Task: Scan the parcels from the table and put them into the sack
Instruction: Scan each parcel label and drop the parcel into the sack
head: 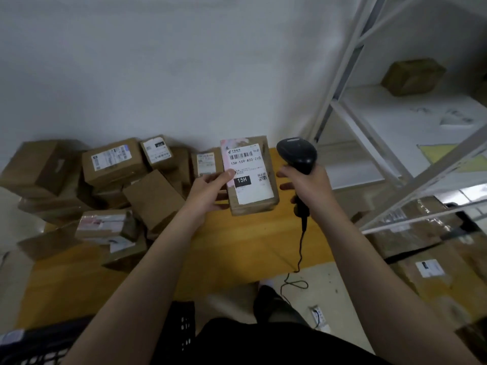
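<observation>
1. The left hand (210, 191) grips the parcel (250, 196) by its left edge, thumb pressed on the label (253, 185). It is tipped face-up over the far end of the counter (237, 246), so the barcode (243, 154) faces the reader.
2. The right hand (305, 185) is wrapped round the handle of the black scanner (296, 154). The scanner's head sits just beside the parcel's top right corner. I judge this is the scan itself, or a breath before it.
3. The thumb sits below the barcode, so the stripes are uncovered. That is a good hold for a clean read.
4. The scanner's cable (300, 248) drops past the counter edge and coils on the floor near the person's legs. It could snag when the parcel swings away.
5. Over on the left, a heap of parcels (113, 164) waits on the counter, some stacked, some tilted, well apart from the scanner.
6. On the right stands a white shelf rack (369, 127) with one box (412, 77) on it, and more cartons (432, 272) sit low beside it.
7. A dark mesh crate (181, 330) shows at the bottom edge. I can pick out no sack, so the drop point is out of sight.
</observation>
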